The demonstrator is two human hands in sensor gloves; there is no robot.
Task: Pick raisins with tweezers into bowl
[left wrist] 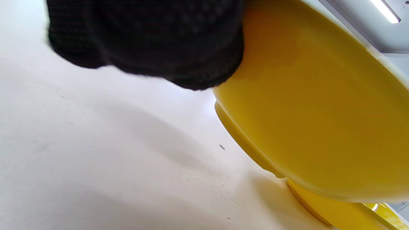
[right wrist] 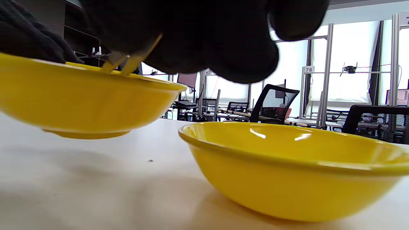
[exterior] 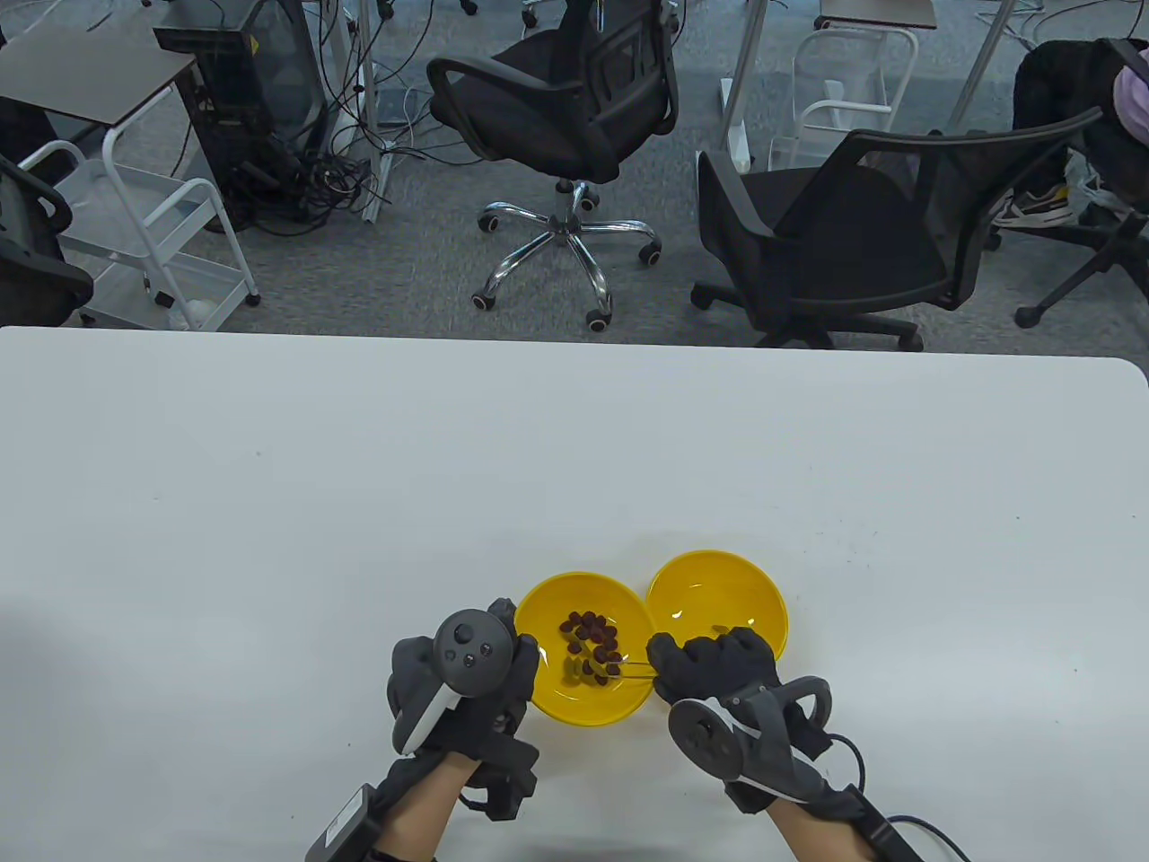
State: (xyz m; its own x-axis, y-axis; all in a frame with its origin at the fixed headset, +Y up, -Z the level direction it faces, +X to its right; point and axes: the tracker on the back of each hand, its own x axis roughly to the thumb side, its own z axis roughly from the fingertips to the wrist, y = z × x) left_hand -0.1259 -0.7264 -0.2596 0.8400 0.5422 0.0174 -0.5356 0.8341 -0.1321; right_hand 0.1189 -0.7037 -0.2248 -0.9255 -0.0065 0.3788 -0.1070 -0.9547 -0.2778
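Two yellow bowls stand side by side near the table's front edge. The left bowl (exterior: 549, 691) holds several dark raisins (exterior: 592, 642). The right bowl (exterior: 718, 593) looks empty. My right hand (exterior: 709, 664) grips thin metal tweezers (exterior: 628, 666) whose tips reach left into the raisin bowl, among the raisins. In the right wrist view the tweezers (right wrist: 127, 64) dip over the left bowl's rim (right wrist: 96, 73), and the right bowl (right wrist: 287, 166) is close in front. My left hand (exterior: 485, 664) holds the raisin bowl at its left rim; its fingers (left wrist: 153, 41) rest against the bowl's wall (left wrist: 319, 111).
The white table (exterior: 359, 503) stretches far and to both sides of the bowls. Two black office chairs (exterior: 574, 108) and a white cart (exterior: 153, 233) stand on the floor beyond the far edge.
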